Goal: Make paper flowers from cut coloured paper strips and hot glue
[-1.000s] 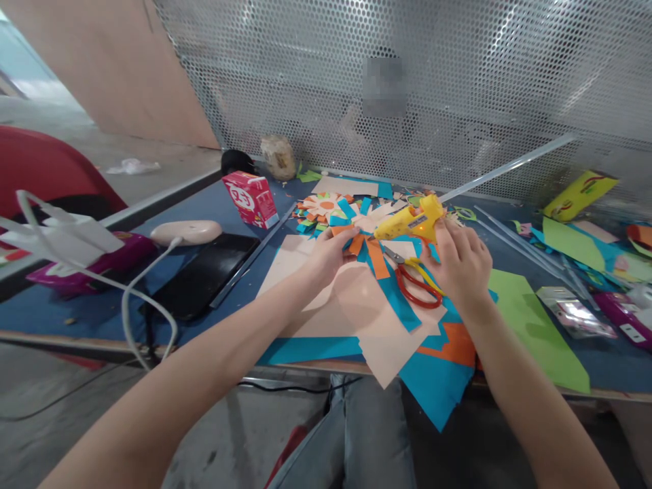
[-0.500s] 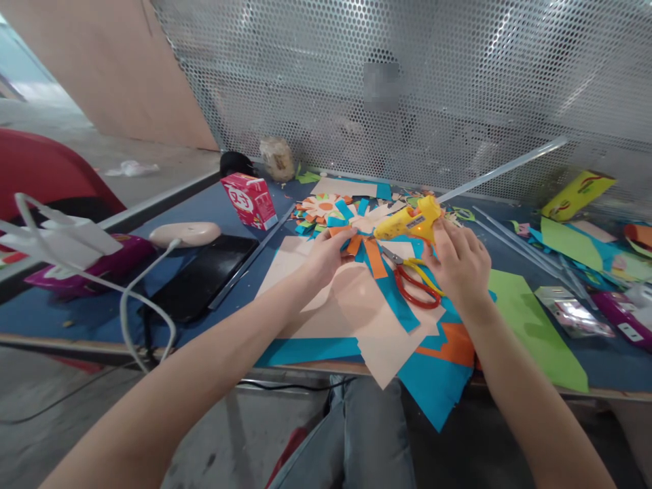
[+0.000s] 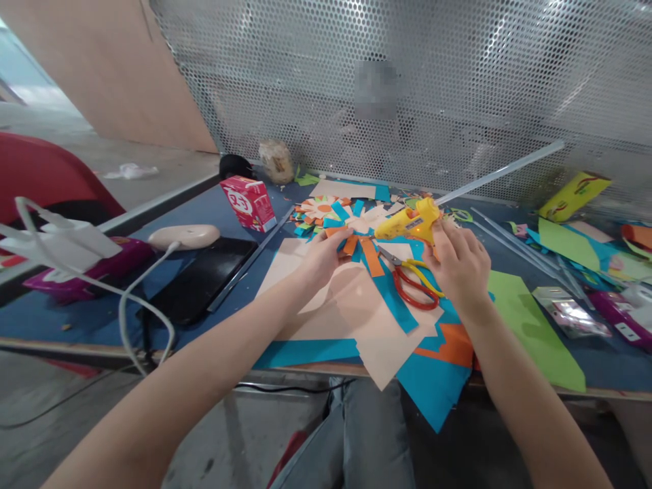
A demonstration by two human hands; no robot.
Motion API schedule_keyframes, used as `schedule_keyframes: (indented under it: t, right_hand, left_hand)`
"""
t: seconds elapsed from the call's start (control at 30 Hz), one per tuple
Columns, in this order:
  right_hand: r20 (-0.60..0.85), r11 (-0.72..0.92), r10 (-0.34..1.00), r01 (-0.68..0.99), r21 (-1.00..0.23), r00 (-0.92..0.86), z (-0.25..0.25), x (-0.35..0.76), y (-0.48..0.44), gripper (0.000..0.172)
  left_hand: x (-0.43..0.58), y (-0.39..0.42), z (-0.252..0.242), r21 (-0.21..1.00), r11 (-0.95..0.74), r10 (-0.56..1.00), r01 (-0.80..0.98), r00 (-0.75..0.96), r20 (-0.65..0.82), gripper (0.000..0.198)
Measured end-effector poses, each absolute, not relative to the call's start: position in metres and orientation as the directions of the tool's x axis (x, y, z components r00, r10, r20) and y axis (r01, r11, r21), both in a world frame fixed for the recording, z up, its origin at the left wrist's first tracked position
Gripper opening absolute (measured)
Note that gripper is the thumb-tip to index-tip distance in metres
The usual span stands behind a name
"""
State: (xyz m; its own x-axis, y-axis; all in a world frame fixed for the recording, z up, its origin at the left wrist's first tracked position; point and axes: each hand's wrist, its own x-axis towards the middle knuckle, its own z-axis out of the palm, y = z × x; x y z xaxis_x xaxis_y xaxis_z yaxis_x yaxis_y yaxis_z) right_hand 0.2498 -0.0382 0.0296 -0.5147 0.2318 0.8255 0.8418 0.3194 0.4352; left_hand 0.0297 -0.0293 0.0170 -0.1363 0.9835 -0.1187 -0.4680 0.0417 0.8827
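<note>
My right hand (image 3: 461, 266) is closed round the handle of a yellow glue gun (image 3: 410, 220), whose nozzle points left toward the paper strips. A long clear glue stick (image 3: 502, 172) juts from the gun's back. My left hand (image 3: 320, 257) pinches an orange paper strip (image 3: 348, 242) among blue and orange strips. Red-handled scissors (image 3: 413, 282) lie between my hands on peach and blue paper sheets (image 3: 356, 305).
A paper flower (image 3: 320, 207) and scraps lie behind the strips. A red carton (image 3: 248, 202), black tablet (image 3: 204, 275), white charger and cable (image 3: 71, 244) sit at the left. Green paper (image 3: 530, 326), glue sticks and packets lie at the right. A perforated metal screen (image 3: 407, 88) backs the table.
My left hand has shifted its pinch slightly on the orange strip. The glue gun has barely moved. The view has shifted a little.
</note>
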Motion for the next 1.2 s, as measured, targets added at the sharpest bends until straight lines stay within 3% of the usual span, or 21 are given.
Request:
schedule_keyframes:
  t: [0.4,0.53,0.6,0.67,0.77,0.87,0.93,1.0,1.07,1.13,1.2]
  right_hand:
    - [0.823,0.366,0.239,0.833,0.414,-0.515,0.027,0.252,-0.036,0.033]
    - [0.805,0.333,0.332,0.860,0.388,-0.492,0.028,0.252,-0.036,0.032]
    - [0.809,0.312,0.433,0.908,0.280,-0.399,0.027,0.252,-0.032,0.035]
    - [0.803,0.252,0.555,0.964,0.087,-0.217,0.024,0.257,-0.025,0.042]
    - [0.690,0.043,0.716,0.980,-0.195,0.106,0.011,0.274,-0.007,0.045]
    - [0.513,-0.158,0.814,0.953,-0.258,0.273,-0.007,0.294,0.009,0.041]
    - [0.520,-0.216,0.802,0.955,-0.205,0.293,-0.014,0.298,0.012,0.041]
    - [0.646,-0.128,0.742,0.983,-0.130,0.182,-0.013,0.291,0.008,0.042]
    - [0.717,0.125,0.694,0.992,-0.026,-0.068,-0.004,0.275,-0.003,0.042]
    - [0.701,0.488,0.586,0.868,0.096,-0.407,0.007,0.254,-0.018,0.034]
    - [0.676,0.670,0.463,0.726,0.156,-0.573,0.015,0.237,-0.031,0.028]
  left_hand:
    - [0.029,-0.029,0.017,0.879,0.031,0.978,-0.476,-0.168,-0.125,0.021]
    - [0.027,-0.026,0.019,0.860,-0.050,0.963,-0.508,-0.252,-0.093,0.023]
    - [0.025,-0.025,0.020,0.844,-0.095,0.954,-0.528,-0.290,-0.074,0.022]
    - [0.025,-0.024,0.021,0.838,-0.100,0.949,-0.537,-0.304,-0.081,0.020]
    - [0.025,-0.024,0.021,0.843,-0.054,0.950,-0.535,-0.288,-0.121,0.018]
    - [0.027,-0.025,0.020,0.840,-0.041,0.958,-0.541,-0.259,-0.120,0.018]
    - [0.028,-0.025,0.018,0.835,-0.043,0.963,-0.549,-0.245,-0.111,0.020]
    - [0.029,-0.026,0.017,0.839,-0.037,0.967,-0.543,-0.231,-0.106,0.021]
    - [0.030,-0.027,0.017,0.845,-0.027,0.970,-0.534,-0.219,-0.107,0.021]
    - [0.031,-0.030,0.017,0.844,-0.030,0.976,-0.536,-0.198,-0.091,0.021]
    - [0.032,-0.032,0.018,0.843,-0.026,0.983,-0.537,-0.167,-0.076,0.022]
